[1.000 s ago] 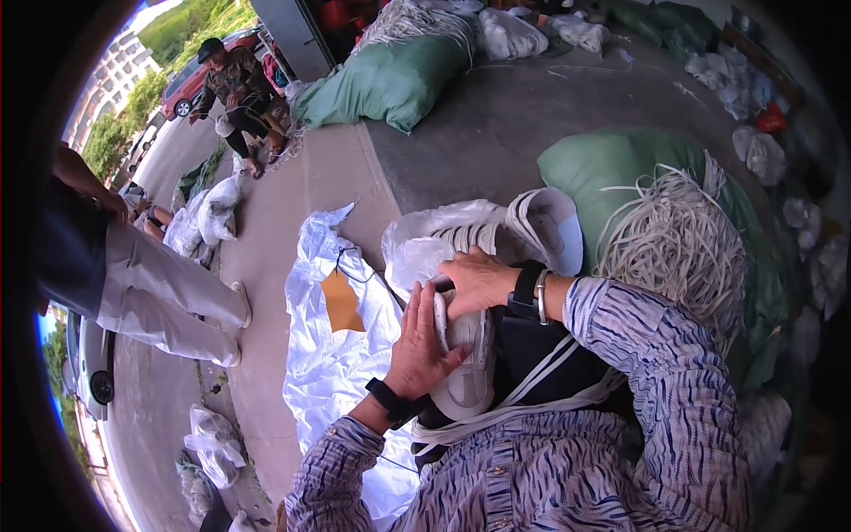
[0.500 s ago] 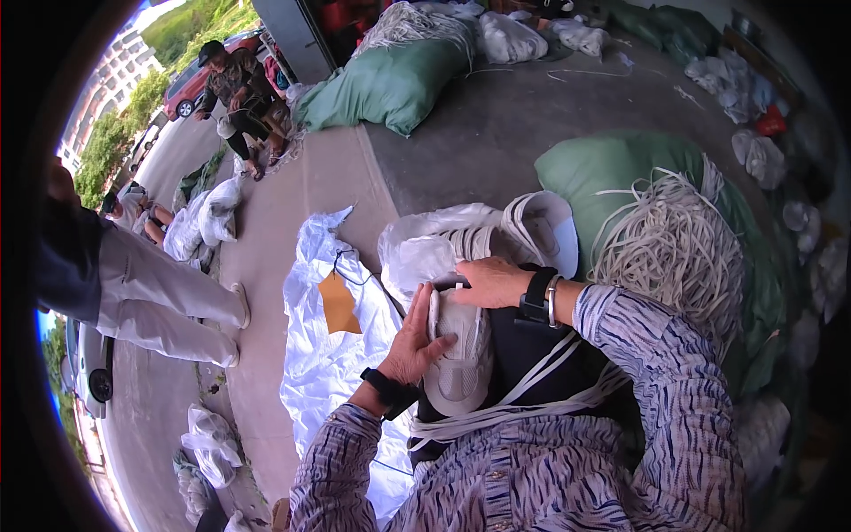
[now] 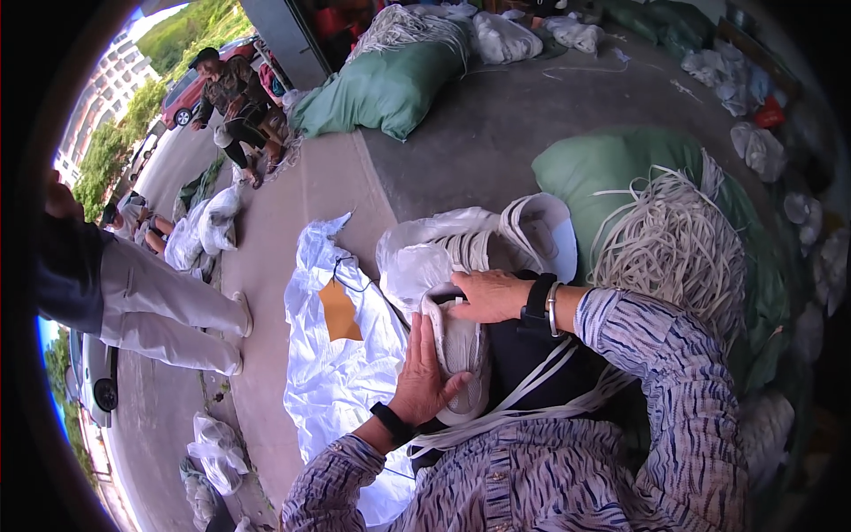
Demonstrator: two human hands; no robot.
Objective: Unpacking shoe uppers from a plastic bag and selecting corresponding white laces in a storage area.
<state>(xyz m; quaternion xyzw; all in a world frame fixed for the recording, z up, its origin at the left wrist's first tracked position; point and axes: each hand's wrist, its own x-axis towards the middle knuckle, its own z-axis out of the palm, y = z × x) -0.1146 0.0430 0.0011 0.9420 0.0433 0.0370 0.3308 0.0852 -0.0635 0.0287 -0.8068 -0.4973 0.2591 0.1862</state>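
A pale beige sneaker [image 3: 463, 355] lies on my lap, its toe toward me and its opening away from me. My left hand [image 3: 424, 379] rests along its left side, fingers stretched out and thumb apart against the upper. With my right hand [image 3: 489, 295] I grip the shoe at its opening, fingertips partly hidden inside. Just beyond are more pale shoes [image 3: 532, 226], some under clear plastic [image 3: 417, 270]. Loose pale laces [image 3: 532, 390] run across the dark cloth [image 3: 519, 350] on my lap.
A green sack [image 3: 612, 164] heaped with flat pale laces [image 3: 669, 244] stands at the right. White sheeting [image 3: 341, 390] with an orange-brown piece [image 3: 340, 310] lies at left. A standing person's trousers [image 3: 168, 310] and a seated person [image 3: 235, 106] are farther left. Another green sack [image 3: 381, 93] lies behind.
My left hand has slid slightly toward me, its thumb now lower on the upper. My right fingers have moved down into the shoe's opening, and the shoe has tilted a little.
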